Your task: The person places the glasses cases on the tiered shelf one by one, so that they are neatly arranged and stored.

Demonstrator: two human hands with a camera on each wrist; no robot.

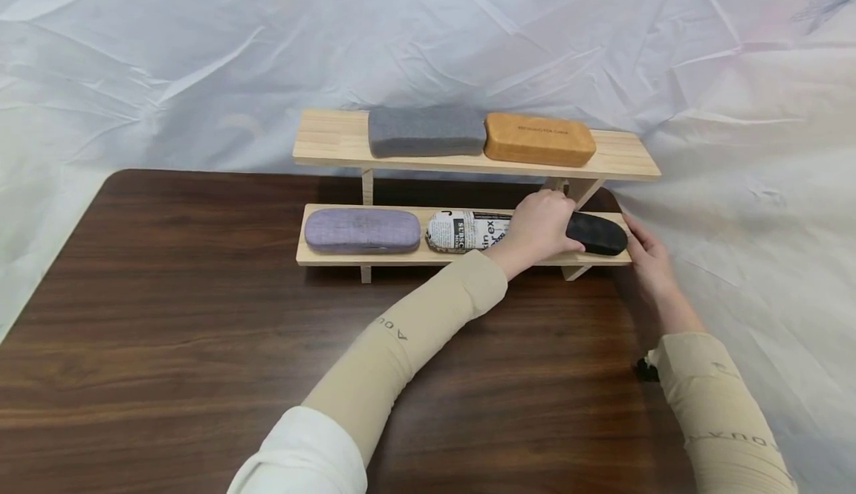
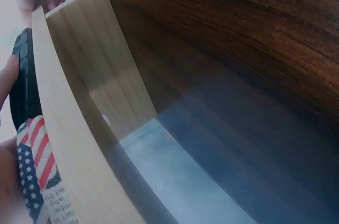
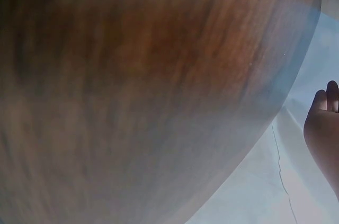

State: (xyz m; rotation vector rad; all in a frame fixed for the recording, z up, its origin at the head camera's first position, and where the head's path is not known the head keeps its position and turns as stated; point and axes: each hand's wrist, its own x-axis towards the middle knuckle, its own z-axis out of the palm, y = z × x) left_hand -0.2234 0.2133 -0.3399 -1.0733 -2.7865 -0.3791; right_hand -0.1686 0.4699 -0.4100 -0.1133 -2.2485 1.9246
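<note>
On the lower board of a two-tier wooden shelf (image 1: 425, 259) lie a purple glasses case (image 1: 362, 229), a newspaper-print glasses case (image 1: 461, 231) and a black glasses case (image 1: 600, 233). My left hand (image 1: 535, 230) reaches over the newspaper-print case, covering its right part. It grips the black case near its left end, thumb in front and fingers behind. In the left wrist view, the black case (image 2: 26, 86) meets the flag-patterned end of the newspaper-print case (image 2: 36, 160). At the lower board's right end, my right hand (image 1: 652, 260) touches the edge with its fingers extended.
The upper board (image 1: 328, 137) bears a grey glasses case (image 1: 426, 131) and an orange-brown glasses case (image 1: 539, 139). Beneath the shelf is a dark wooden table (image 1: 167, 330). White sheeting (image 1: 200, 48) hangs close behind and to the right.
</note>
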